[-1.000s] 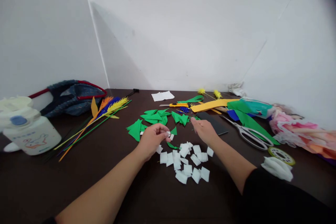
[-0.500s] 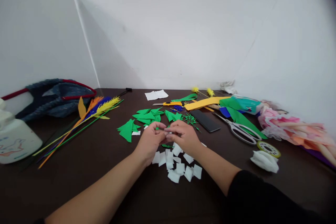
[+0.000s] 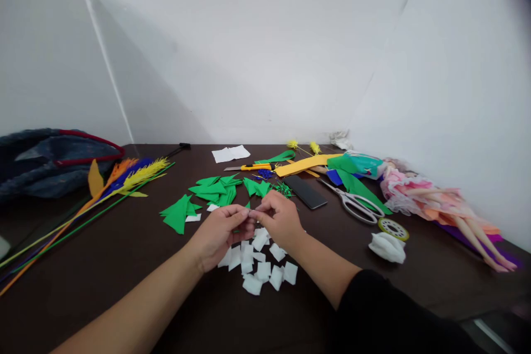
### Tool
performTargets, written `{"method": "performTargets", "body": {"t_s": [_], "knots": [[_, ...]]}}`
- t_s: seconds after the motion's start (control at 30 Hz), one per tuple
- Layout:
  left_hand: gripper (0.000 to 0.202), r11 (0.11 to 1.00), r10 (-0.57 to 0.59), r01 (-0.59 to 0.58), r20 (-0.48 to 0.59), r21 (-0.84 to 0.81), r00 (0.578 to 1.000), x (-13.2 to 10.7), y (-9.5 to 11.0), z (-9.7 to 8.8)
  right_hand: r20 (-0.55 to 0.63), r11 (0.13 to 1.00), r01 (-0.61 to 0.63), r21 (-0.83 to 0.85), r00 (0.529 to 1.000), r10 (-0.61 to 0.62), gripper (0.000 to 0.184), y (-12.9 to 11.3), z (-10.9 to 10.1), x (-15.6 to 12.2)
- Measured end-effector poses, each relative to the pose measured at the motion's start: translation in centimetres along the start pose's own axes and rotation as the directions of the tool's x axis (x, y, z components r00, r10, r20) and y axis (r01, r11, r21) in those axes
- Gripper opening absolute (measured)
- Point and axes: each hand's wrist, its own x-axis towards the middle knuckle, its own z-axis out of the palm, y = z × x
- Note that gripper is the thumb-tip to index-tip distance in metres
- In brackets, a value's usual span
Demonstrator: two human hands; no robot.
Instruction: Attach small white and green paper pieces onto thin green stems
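Fingertips meet in the middle of the table, where my left hand [image 3: 226,228] and my right hand [image 3: 280,218] both pinch closed. Whatever sits between them is too small to make out. Just below lie several small white paper squares [image 3: 263,271], some overlapping. Beyond my left hand are cut green paper pieces [image 3: 215,191], with a larger green triangle [image 3: 178,214] to the left. A bunch of thin green strips [image 3: 284,188] lies behind my right hand.
A black phone [image 3: 306,192], scissors [image 3: 352,203], a tape roll [image 3: 393,228] and a white wad [image 3: 388,247] lie right. A doll [image 3: 440,199] is farther right. Behind is a yellow utility knife [image 3: 255,167]. Paper flower stems [image 3: 87,204] and a dark blue bag [image 3: 37,160] lie left.
The view has turned to the right, so everything on the table appears shifted left. My hands stay together, fingertips still pinched, with the left hand's fingers slightly rearranged.
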Motion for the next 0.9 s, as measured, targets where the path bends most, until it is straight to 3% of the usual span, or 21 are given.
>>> {"method": "performTargets", "body": {"t_s": [0.23,0.33,0.43,0.53,0.67,0.8,0.9], "knots": [[0.020,0.991,0.061,-0.063,0.021,0.121,0.998,0.2,0.2,0.4,0.095,0.998,-0.025,0.050,0.995,0.021,0.015,-0.3,-0.4,-0.2],[0.020,0.996,0.003,-0.010,0.075,0.088,0.997,0.2,0.1,0.3,0.174,0.981,-0.139,0.132,0.978,0.115,0.018,-0.5,-0.7,-0.2],[0.020,0.996,-0.030,0.014,0.185,0.090,0.982,0.0,0.1,0.2,0.381,0.863,-0.383,0.329,0.890,0.250,0.029,-0.3,-0.9,-0.4],[0.023,0.990,-0.005,-0.033,0.270,0.134,0.963,-0.2,-0.1,0.1,0.522,0.718,-0.497,0.487,0.825,0.216,0.039,-0.1,-0.8,-0.6],[0.026,0.990,0.024,-0.054,0.232,0.127,0.973,-0.1,-0.2,0.3,0.411,0.730,-0.415,0.542,0.889,0.200,0.033,-0.1,-0.2,-0.7],[0.026,0.995,0.054,-0.061,0.087,0.073,0.995,0.2,-0.2,1.0,0.159,0.877,-0.209,0.433,0.975,0.154,0.020,-0.1,0.4,-0.6],[0.030,0.996,0.070,-0.069,-0.011,0.054,0.997,0.2,-0.3,1.5,0.037,0.949,-0.113,0.294,0.994,0.107,0.013,-0.4,0.7,-0.7]]}}
